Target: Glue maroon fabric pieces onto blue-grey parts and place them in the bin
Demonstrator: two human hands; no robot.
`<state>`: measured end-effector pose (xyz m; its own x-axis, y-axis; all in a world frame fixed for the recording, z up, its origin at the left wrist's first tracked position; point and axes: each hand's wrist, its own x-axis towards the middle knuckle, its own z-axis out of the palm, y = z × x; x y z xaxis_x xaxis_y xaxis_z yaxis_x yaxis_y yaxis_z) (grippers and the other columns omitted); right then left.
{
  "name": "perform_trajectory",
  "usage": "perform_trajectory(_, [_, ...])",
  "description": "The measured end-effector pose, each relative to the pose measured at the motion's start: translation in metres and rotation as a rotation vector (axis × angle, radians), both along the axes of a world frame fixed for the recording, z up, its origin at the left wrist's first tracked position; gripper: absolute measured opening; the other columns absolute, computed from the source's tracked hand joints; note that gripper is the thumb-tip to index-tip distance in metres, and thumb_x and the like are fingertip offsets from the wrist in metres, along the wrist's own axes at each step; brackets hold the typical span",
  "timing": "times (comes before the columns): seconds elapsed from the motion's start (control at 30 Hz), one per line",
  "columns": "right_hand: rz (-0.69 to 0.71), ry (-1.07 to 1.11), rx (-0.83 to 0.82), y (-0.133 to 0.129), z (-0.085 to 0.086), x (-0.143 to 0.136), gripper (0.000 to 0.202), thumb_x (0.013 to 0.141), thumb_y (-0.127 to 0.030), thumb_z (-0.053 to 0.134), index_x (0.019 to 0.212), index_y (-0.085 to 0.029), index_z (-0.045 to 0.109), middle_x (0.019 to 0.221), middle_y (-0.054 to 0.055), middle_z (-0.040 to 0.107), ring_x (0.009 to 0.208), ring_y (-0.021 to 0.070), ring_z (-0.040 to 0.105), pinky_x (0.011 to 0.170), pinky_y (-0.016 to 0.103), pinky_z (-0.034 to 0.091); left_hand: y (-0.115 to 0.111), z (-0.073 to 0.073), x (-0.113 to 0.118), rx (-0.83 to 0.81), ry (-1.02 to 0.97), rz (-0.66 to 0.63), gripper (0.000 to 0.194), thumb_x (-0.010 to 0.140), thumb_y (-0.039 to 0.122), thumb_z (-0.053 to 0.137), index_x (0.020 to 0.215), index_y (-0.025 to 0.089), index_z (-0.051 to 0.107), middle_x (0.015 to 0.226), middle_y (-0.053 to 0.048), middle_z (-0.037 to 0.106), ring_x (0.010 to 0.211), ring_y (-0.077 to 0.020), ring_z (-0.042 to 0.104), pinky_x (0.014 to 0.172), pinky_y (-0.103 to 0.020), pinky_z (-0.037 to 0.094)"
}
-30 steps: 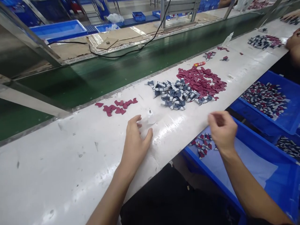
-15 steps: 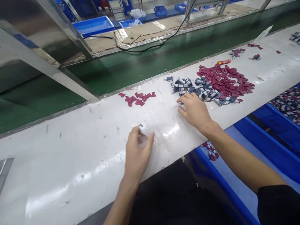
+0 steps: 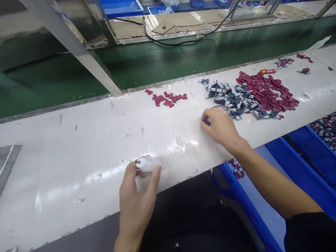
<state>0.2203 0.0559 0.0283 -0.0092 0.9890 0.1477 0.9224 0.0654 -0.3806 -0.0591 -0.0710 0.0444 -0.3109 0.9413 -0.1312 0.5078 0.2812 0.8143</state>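
Note:
My left hand [image 3: 139, 194] is closed around a small translucent white squeeze bottle [image 3: 147, 163] with a thin dark tip pointing left, just above the white worktop near its front edge. My right hand [image 3: 220, 126] pinches a small dark blue piece [image 3: 207, 121] between thumb and fingers; most of it is covered. Right behind that hand lies a pile of dark blue and white pieces [image 3: 231, 98]. A heap of flat maroon pieces [image 3: 275, 91] adjoins it on the right. Several more maroon pieces [image 3: 168, 98] lie loose further left.
A red and yellow wrapped item [image 3: 268, 71] lies behind the maroon heap. Blue bins [image 3: 296, 154] stand below the front edge on the right, with assembled pieces in them. A slanted metal post [image 3: 97, 66] meets the back edge, before a green strip [image 3: 162, 64].
My right hand has drawn back from the blue and white pile with a dark blue piece in its fingers. My left hand has moved left and nearer, and the bottle shows more clearly.

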Motion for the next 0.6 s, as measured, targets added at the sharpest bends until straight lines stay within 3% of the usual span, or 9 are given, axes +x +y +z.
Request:
perform_trajectory(0.13, [0.11, 0.166, -0.224, -0.02, 0.006, -0.074, 0.008, 0.101, -0.019, 0.066, 0.094, -0.022, 0.063, 0.101, 0.007, 0.071, 0.083, 0.0232, 0.063, 0.07, 0.036, 0.041, 0.008, -0.008, 0.008, 0.063, 0.006, -0.093, 0.035, 0.099, 0.059, 0.075, 0.111, 0.028, 0.065, 0.098, -0.001, 0.067, 0.091, -0.022, 0.064, 0.085, -0.039, 0.054])
perform_trajectory(0.23, [0.124, 0.32, -0.247, -0.031, 0.005, -0.098, 0.015, 0.111, -0.029, 0.059, 0.1, -0.021, 0.065, 0.105, 0.007, 0.072, 0.085, 0.0231, 0.066, 0.074, 0.038, 0.046, 0.014, -0.013, 0.013, 0.119, -0.026, -0.155, 0.029, 0.101, 0.052, 0.075, 0.115, 0.028, 0.065, 0.094, 0.001, 0.065, 0.087, -0.0202, 0.064, 0.084, -0.038, 0.056])
perform_trajectory(0.33, [0.112, 0.581, -0.156, -0.047, 0.006, -0.086, 0.024, 0.118, -0.035, 0.047, 0.116, -0.024, 0.068, 0.114, 0.008, 0.075, 0.101, 0.025, 0.071, 0.088, 0.041, 0.054, 0.018, -0.015, 0.018, 0.135, -0.067, -0.155, 0.029, 0.101, 0.049, 0.078, 0.118, 0.028, 0.066, 0.092, 0.002, 0.064, 0.085, -0.0193, 0.065, 0.083, -0.037, 0.057])
perform_trajectory(0.4, [0.194, 0.744, -0.161, -0.061, 0.009, -0.072, 0.024, 0.116, -0.04, 0.057, 0.133, -0.028, 0.068, 0.13, 0.009, 0.074, 0.118, 0.027, 0.071, 0.099, 0.044, 0.058, 0.019, -0.015, 0.025, 0.134, -0.095, -0.153, 0.029, 0.101, 0.048, 0.079, 0.118, 0.028, 0.067, 0.095, 0.001, 0.066, 0.086, -0.0189, 0.065, 0.082, -0.037, 0.058])
perform_trajectory(0.47, [0.342, 0.857, -0.243, -0.074, 0.012, -0.062, 0.037, 0.109, -0.044, 0.072, 0.143, -0.032, 0.067, 0.143, 0.009, 0.071, 0.131, 0.0287, 0.068, 0.109, 0.047, 0.059, 0.019, -0.014, 0.035, 0.131, -0.144, -0.191, 0.026, 0.102, 0.046, 0.079, 0.118, 0.028, 0.068, 0.104, -0.001, 0.07, 0.09, -0.0188, 0.068, 0.082, -0.036, 0.059])
perform_trajectory(0.53, [0.391, 0.944, -0.312, -0.084, 0.012, -0.056, 0.038, 0.108, -0.044, 0.076, 0.144, -0.033, 0.069, 0.143, 0.008, 0.072, 0.133, 0.028, 0.07, 0.112, 0.048, 0.059, 0.018, -0.015, 0.046, 0.135, -0.221, -0.257, 0.031, 0.102, 0.042, 0.078, 0.127, 0.028, 0.064, 0.115, -0.004, 0.073, 0.099, -0.0203, 0.073, 0.084, -0.036, 0.061])
perform_trajectory(0.6, [0.278, 1.041, -0.293, -0.089, 0.01, -0.053, 0.029, 0.111, -0.044, 0.072, 0.136, -0.031, 0.071, 0.132, 0.007, 0.078, 0.12, 0.0254, 0.077, 0.105, 0.045, 0.064, 0.018, -0.019, 0.054, 0.175, -0.228, -0.31, 0.051, 0.099, 0.038, 0.081, 0.143, 0.03, 0.054, 0.127, -0.007, 0.071, 0.109, -0.0234, 0.074, 0.088, -0.039, 0.063])
